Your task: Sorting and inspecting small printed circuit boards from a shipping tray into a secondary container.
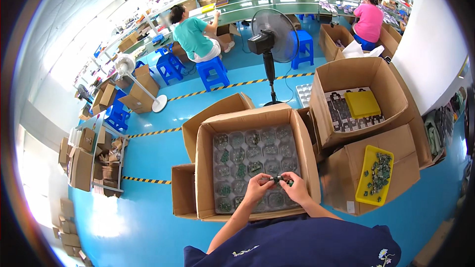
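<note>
Both hands meet over an open cardboard box (308, 168). Between my left hand (259, 188) and my right hand (294, 187) is a small green circuit board (277, 179), pinched by the fingertips of both. Inside the box, beneath my hands, lies a clear plastic tray (230, 141) with rows of round-cornered pockets. Several pockets hold small green and silver parts, too small to make out singly. My hands and forearms cover part of the tray's near side.
To the right, a yellow tray (360, 188) of loose green boards rests on a closed carton (341, 168). Behind it stands a bigger open carton (341, 71) with a yellow tray (362, 104) inside. A black fan (269, 44) stands beyond my box. Two people sit along a green conveyor (242, 14).
</note>
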Demonstrator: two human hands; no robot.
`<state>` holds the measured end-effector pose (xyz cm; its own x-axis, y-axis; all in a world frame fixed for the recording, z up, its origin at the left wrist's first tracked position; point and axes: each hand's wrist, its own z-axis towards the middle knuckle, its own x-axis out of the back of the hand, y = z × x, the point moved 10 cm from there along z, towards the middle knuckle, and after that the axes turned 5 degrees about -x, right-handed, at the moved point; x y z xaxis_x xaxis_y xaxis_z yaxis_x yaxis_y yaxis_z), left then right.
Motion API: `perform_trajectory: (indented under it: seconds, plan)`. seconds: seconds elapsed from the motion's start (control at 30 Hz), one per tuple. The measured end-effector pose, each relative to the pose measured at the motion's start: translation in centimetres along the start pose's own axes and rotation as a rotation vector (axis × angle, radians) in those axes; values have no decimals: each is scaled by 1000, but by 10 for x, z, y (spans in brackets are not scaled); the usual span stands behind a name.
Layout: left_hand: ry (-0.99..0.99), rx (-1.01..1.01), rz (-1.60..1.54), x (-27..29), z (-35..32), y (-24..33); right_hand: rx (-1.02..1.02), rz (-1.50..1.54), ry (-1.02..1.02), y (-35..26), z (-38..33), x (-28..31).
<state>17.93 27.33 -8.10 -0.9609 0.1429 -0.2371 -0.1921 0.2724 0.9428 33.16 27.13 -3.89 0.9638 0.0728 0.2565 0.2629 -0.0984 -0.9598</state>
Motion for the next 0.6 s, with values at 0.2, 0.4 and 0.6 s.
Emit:
perform_trajectory:
  seconds: [0.2,0.4,0.6]
  plan:
    - [32,-26,125,3,2,0,1,-61,44,-2,0,1]
    - [237,-101,415,-4,-8,31,17,-156,193,-13,-2,8]
    - [388,-212,322,-10,-6,31,154,-155,328,-38,-8,17]
